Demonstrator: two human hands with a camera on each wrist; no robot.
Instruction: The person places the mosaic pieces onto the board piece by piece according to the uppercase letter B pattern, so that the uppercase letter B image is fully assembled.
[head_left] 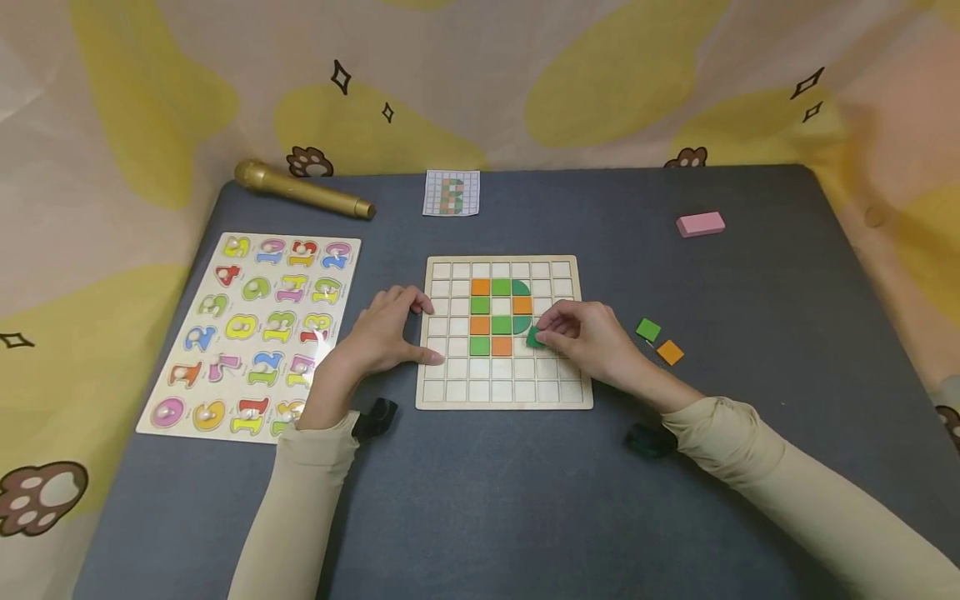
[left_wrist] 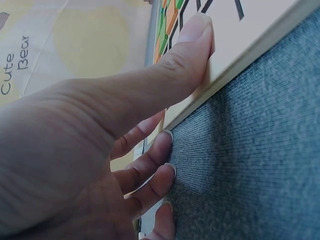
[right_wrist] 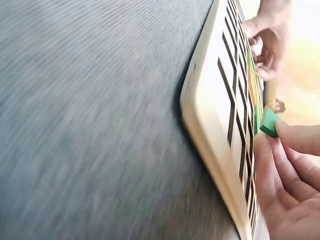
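Note:
A wooden grid board [head_left: 487,393] lies on the table with orange and green square tiles and two rounded dark green tiles [head_left: 522,325] set in its middle columns. My right hand [head_left: 592,342] pinches a small dark green tile [right_wrist: 269,123] between thumb and fingers, held tilted close over the cells at the lower right of the pattern. At the board's left edge is my left hand [head_left: 382,333]. Its thumb [left_wrist: 192,50] rests on the board's border, and the other fingers lie loosely bent beside the edge.
Right of the board lie a loose green tile [head_left: 648,329] and an orange tile [head_left: 670,352]. A number puzzle board [head_left: 251,350] is at the left, partly behind my left arm. Along the back are a gold microphone [head_left: 303,190], a pattern card [head_left: 451,193] and a pink block [head_left: 701,224].

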